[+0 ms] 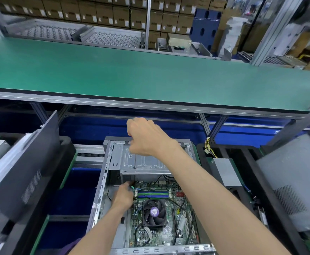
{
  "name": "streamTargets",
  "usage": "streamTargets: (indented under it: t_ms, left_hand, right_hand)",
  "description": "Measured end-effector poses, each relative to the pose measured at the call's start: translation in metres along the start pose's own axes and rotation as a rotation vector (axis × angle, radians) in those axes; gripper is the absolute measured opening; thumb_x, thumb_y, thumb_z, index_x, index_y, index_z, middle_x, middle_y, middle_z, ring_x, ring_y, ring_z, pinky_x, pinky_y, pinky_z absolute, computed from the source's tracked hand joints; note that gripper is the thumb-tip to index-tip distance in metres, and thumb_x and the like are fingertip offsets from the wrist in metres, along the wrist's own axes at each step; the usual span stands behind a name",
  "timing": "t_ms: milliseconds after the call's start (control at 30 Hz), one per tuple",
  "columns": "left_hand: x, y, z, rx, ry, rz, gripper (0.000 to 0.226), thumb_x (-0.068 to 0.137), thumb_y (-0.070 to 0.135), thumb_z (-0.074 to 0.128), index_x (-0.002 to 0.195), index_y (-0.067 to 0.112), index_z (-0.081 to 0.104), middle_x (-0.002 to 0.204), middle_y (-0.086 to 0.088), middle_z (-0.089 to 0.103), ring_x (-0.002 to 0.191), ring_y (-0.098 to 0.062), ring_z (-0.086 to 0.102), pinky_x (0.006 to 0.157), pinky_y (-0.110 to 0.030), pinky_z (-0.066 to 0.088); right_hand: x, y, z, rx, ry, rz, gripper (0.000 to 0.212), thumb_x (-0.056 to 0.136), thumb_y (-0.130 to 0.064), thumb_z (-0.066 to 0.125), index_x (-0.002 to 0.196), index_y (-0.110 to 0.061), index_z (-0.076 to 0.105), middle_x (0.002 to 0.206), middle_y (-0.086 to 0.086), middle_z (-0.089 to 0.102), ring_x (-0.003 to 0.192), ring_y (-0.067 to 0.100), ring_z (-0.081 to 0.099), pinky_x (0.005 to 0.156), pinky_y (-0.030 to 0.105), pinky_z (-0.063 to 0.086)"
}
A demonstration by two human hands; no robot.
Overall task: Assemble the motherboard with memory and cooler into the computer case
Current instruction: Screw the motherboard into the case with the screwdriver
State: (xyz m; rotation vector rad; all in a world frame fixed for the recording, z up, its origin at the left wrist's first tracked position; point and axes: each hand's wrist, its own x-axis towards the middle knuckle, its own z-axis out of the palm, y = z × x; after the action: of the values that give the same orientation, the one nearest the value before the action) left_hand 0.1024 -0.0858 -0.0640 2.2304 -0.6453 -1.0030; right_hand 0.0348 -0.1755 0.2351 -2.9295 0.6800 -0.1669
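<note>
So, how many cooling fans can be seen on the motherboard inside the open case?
1. The cooler fan sits near the middle of the motherboard, just below the memory slots. The right arm covers part of the board, so another could be hidden.

A long green surface runs across the middle of the view, edged in front by a grey metal rail. Behind it lie roller tracks, and beyond those stand rows of stacked brown cardboard boxes with white labels. A dark blue pallet stands upright near the boxes on the right. Below the surface, a black side panel with a vent grille leans tilted at the left. At the right sits a grey box, perhaps a power supply, with a bundle of yellow and black wires just beyond it. A grey vented panel rests at the far right. Blue sheeting shows underneath.
</note>
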Motion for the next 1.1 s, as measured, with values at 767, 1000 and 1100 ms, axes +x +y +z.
streamTargets:
  t_ms: [767, 1000, 1100]
  left_hand:
    - [0.0016, -0.0006, 0.0011, -0.021, 0.002, -0.021, 0.052, 0.104, 0.009, 0.034, 0.155, 0.019, 0.031, 0.128, -0.011, 0.058, 0.053, -0.010, 0.046, 0.050, -0.026, 0.042]
    - [-0.0005, 0.0032, -0.0006, -0.035, -0.008, -0.005, 0.054, 0.103, 0.005, 0.034, 0.155, 0.017, 0.029, 0.141, -0.016, 0.054, 0.050, -0.007, 0.043, 0.045, -0.020, 0.038]
    - [-0.0006, 0.0045, -0.0016, -0.048, -0.003, -0.017, 0.054, 0.103, 0.005, 0.035, 0.155, 0.017, 0.029, 0.145, -0.017, 0.051, 0.046, -0.006, 0.041, 0.043, -0.019, 0.038]
  right_hand:
    - [0.0033, -0.0001, 0.0023, -0.035, 0.017, 0.015, 0.013, 0.084, -0.015, 0.058, 0.086, -0.010, 0.046, 0.079, 0.004, 0.042, 0.075, 0.029, 0.046, 0.056, 0.032, 0.028]
    - [0.0075, -0.0057, 0.0030, -0.024, -0.015, -0.016, 0.015, 0.078, -0.017, 0.060, 0.082, -0.014, 0.045, 0.082, 0.002, 0.041, 0.068, 0.024, 0.044, 0.055, 0.031, 0.026]
    - [0.0070, -0.0057, 0.0039, -0.006, -0.003, -0.017, 0.017, 0.080, -0.013, 0.059, 0.078, -0.014, 0.042, 0.079, 0.003, 0.042, 0.071, 0.027, 0.044, 0.053, 0.031, 0.025]
